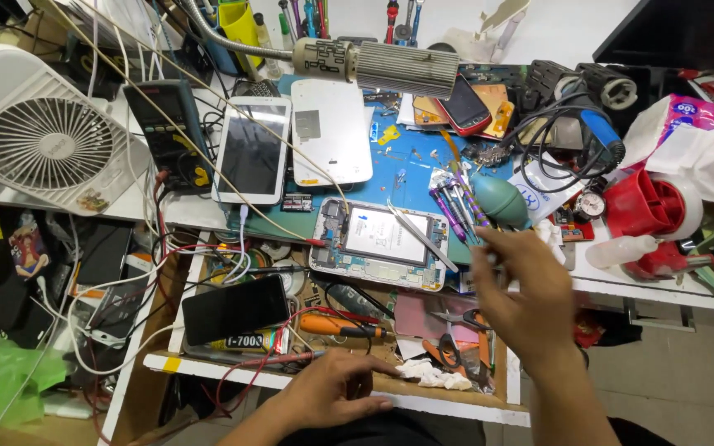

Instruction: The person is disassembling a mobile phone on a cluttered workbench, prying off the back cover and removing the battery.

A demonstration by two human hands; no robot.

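An opened phone point(378, 244) lies back-side up at the mat's near edge, its battery and boards showing. Metal tweezers point(420, 232) rest across its right side. My right hand point(522, 289) hovers, motion-blurred, just right of the phone and near a bunch of purple-handled screwdrivers point(454, 208). Its fingers are curled, and I cannot tell whether they pinch anything. My left hand point(334, 390) rests flat on the front edge of the open drawer point(448, 405), fingers spread and holding nothing.
A white tablet point(251, 149) and a white back cover point(330, 132) lie on the blue mat. In the drawer are a black phone point(235, 310), an orange screwdriver point(336, 326) and scissors point(456, 347). A white fan point(43, 140), multimeter point(167, 124), teal blower point(499, 201) and red tape dispenser point(650, 206) surround them.
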